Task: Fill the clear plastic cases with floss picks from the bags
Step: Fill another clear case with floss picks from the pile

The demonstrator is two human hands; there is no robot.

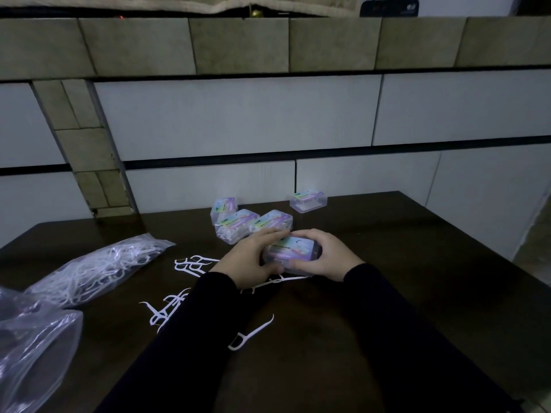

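Near the middle of the frame, both hands close around one clear plastic case (290, 254) with a colourful label on its lid, resting on the dark worktop (417, 263). The left hand (249, 262) curls its fingers (269, 234) over the case's left end, thumb at the near edge; the right hand (326, 257) wraps the right end, its fingers bent round the far side. Just above the hands, three more cases (238, 223) cluster together, white picks visible inside them. A fifth case (308, 200) stands apart at upper right of the cluster, near the tiled wall (238, 117). Loose floss picks (190, 265) lie scattered to the left of and below the hands, one single pick (252, 333) lower down between the dark sleeves. At left, a clear bag of picks (95, 268) lies on its side; another crumpled bag (32, 350) sits at the lower left corner.
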